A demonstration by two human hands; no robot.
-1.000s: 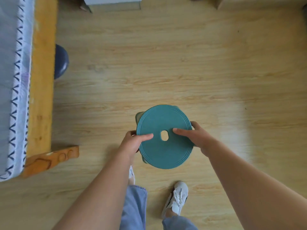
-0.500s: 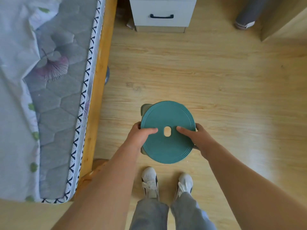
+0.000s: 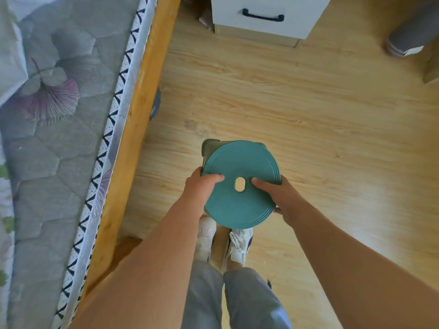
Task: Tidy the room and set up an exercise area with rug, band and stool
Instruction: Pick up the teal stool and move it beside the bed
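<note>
A: Fingers of the left hand [image 3: 200,186] curl over the left rim of the stool [image 3: 240,205], thumb flat on the seat. The right hand [image 3: 282,195] mirrors it on the right rim. Both grip it.

B: Which hand is nearer?

A: Neither. The round seat lies between them, touching both. The lower fingers are hidden under the rim.

B: Where is it?

A: Held over the floor [image 3: 332,138], just beyond the shoes [image 3: 238,243], to the right of the bed frame [image 3: 140,103].

B: And its facing?

A: Seat up toward the camera, with one leg [image 3: 209,148] showing at the far left. So its seat-to-legs axis runs downward, tipped slightly away. Setting it down, I judge, means lowering it level.
</note>
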